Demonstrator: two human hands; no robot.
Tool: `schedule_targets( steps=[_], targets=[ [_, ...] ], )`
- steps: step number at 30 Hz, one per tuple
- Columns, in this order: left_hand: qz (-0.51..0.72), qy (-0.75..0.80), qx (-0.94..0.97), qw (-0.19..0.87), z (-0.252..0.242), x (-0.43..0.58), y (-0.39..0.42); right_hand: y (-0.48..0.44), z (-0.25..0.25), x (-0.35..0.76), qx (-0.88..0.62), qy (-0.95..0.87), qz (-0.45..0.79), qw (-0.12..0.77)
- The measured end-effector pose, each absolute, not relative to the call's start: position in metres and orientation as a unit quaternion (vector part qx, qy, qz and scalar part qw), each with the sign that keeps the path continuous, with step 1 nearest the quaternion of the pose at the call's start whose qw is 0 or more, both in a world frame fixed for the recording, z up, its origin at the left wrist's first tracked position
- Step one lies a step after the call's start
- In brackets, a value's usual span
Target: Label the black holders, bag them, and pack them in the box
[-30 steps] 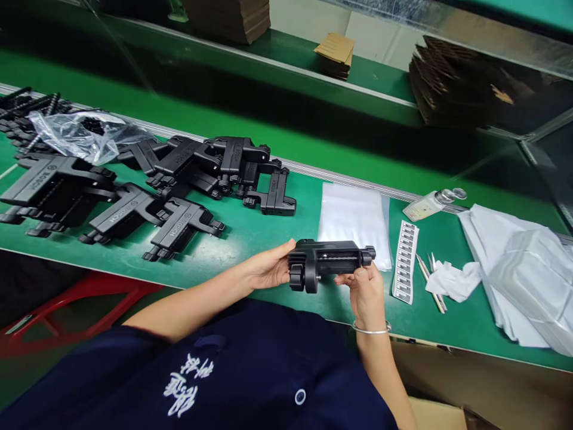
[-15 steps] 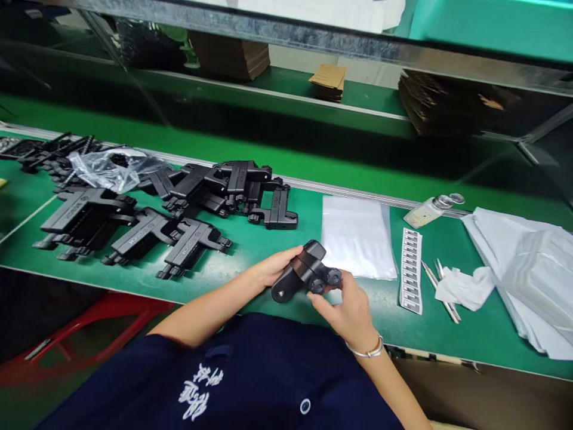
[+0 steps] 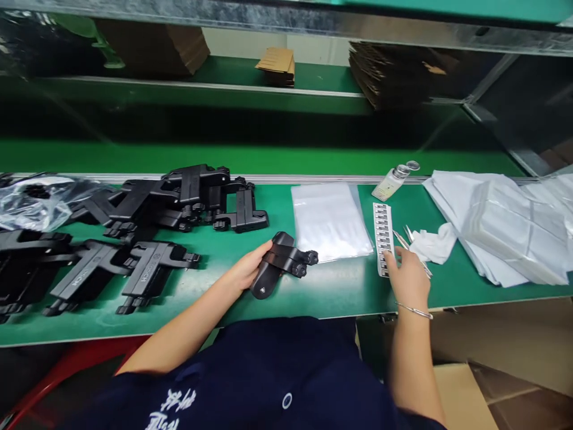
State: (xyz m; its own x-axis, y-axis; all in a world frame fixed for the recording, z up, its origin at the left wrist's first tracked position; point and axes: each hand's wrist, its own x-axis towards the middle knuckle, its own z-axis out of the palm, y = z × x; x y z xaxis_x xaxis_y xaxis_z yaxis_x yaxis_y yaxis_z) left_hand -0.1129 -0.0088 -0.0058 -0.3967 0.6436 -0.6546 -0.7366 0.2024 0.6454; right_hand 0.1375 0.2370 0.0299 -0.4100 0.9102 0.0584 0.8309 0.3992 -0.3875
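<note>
My left hand [image 3: 249, 267] is wrapped around a black plastic clamp bracket [image 3: 267, 276], holding it just above the bench's front part. Two knobs on the bracket point to the right. My right hand [image 3: 407, 278] is over the lower right edge of a label sheet [image 3: 384, 236], its thumb and forefinger apart and pointing down. Beneath that hand lie tweezers [image 3: 401, 240], partly hidden by the fingers. A crumpled white cloth [image 3: 433, 243] rests right beside them. Left of the labels is a stack of clear plastic bags [image 3: 329, 218].
Several similar black brackets [image 3: 154, 269] cover the bench's left side, with a crumpled plastic bag [image 3: 42, 200] behind. A small bottle [image 3: 388, 184] stands tilted in view near the back rail. White packaging sheets [image 3: 514, 233] lie at right. Cardboard stacks [image 3: 280, 63] fill the shelf.
My right hand has left the bracket's knobs and moved right to the label sheet and tweezers. My left hand still holds the bracket, now turned somewhat. The view has swung to the right.
</note>
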Motion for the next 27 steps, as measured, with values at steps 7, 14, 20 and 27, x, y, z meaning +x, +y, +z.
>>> schedule_targets(
  steps=[7,14,20,27],
  targets=[
    [0.466,0.805,0.240,0.279,-0.003,-0.131,-0.015,0.238,0.005,0.158,-0.574,-0.788,0.208,0.079],
    [0.318,0.856,0.407,0.035,0.032,-0.107,-0.009,0.232,-0.015,0.162,-0.451,-0.603,0.565,0.338],
    [0.400,0.676,0.490,0.379,0.046,-0.026,0.056,0.203,-0.014,0.148,-0.432,-0.530,0.611,0.398],
    [0.534,0.535,0.309,0.577,0.016,0.016,0.110,0.183,-0.007,0.163,-0.411,-0.657,0.519,0.361]
  ],
)
